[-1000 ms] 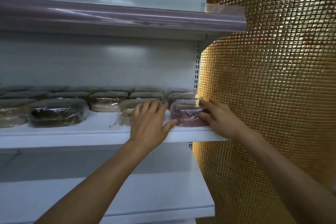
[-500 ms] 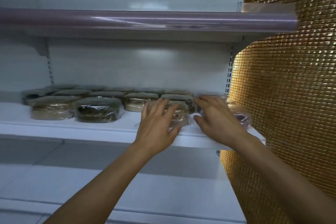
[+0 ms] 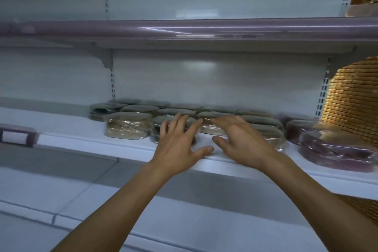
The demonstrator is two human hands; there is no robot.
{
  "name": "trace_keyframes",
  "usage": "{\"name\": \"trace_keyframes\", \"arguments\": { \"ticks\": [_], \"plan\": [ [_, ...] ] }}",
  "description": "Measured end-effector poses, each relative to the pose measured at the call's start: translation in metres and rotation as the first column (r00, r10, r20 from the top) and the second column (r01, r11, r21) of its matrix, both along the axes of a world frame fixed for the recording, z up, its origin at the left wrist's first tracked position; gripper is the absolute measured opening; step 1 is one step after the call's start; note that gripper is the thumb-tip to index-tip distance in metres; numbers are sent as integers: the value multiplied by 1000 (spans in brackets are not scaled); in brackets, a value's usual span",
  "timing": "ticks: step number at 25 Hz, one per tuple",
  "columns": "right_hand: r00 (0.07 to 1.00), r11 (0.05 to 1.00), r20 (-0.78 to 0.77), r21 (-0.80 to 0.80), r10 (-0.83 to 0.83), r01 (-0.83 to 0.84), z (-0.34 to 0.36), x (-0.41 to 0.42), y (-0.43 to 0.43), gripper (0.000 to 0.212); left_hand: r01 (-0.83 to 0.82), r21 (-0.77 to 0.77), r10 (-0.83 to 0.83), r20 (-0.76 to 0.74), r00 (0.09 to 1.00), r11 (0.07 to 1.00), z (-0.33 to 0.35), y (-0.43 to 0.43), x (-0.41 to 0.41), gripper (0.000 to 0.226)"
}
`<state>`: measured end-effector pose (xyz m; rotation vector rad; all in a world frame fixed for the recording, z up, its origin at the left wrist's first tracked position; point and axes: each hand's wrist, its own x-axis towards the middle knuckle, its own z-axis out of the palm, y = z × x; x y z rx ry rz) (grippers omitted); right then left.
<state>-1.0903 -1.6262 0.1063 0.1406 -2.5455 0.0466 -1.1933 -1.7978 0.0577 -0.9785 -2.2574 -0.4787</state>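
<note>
Leaving the purple pack [image 3: 335, 153] at lower right, the left hand [image 3: 180, 145] and right hand [image 3: 243, 145] are shifting to the next tan pack [image 3: 212, 129] mid-frame on the shelf [image 3: 92, 141], each grip spread open and holding nothing.

No writing is legible; the price tag [image 3: 13, 136] is blurred.

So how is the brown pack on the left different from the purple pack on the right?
The brown pack holds tan stuff; the purple pack holds dark reddish-purple stuff. The brown pack sits left of the left hand; the purple pack sits right of the right hand, by the gold tiled wall. Both are wrapped in shiny clear film on the same white shelf.
</note>
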Motion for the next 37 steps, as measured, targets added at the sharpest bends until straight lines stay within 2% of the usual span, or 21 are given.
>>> {"name": "trace_keyframes", "arguments": {
  "ticks": [6,11,18,23,26,33,37],
  "plan": [
    [1000,995,17,-99,12,-11,-25,-52,-48,65,-45,89,50,-62,997,995,-10,-60,-51,75],
    [1000,964,-24,-264,1,-7,-47,-69,-55,68,42,116,-32,-89,995,992,-18,-83,-71,75],
    [997,935,41,-347,-64,74,-48,-76,-59,78,90,82,-83,-83,993,993,-11,-84,-81,63],
    [994,911,-91,-412,-63,20,-40,-64,-72,73,216,218,-220,-7,976,952,1,-77,-67,58],
    [986,917,-157,-399,-62,-6,-21,-64,-84,71,266,334,-281,-2,960,904,21,-87,-58,61],
    [993,946,-96,-312,62,-89,14,-110,-154,68,88,333,-144,147,979,939,39,-156,-76,87],
    [977,949,-100,-237,191,-209,15,-141,-212,60,-100,388,52,133,990,916,36,-205,-100,96]
  ]
}}
